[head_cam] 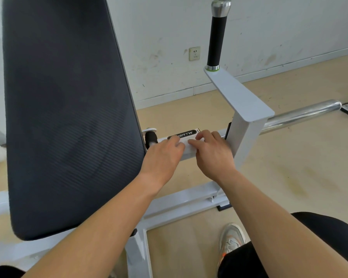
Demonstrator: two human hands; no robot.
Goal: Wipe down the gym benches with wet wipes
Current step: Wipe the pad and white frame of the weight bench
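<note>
On the white frame bar (189, 157), just right of the black back pad (68, 117), a white wet wipe (190, 147) lies flat under both my bare hands. My left grip (163, 155) is narrow, fingers curled onto the wipe's left edge and pinching it. My right grip (212, 152) is narrow too, bent fingers and outstretched thumb holding the wipe's right side against the bar, just below a black label (186, 133). An upright black handle (216, 41) rises behind. A chrome bar (301, 115) juts right. My grey trainer (231, 239) rests on the tan floor (299, 167).
</note>
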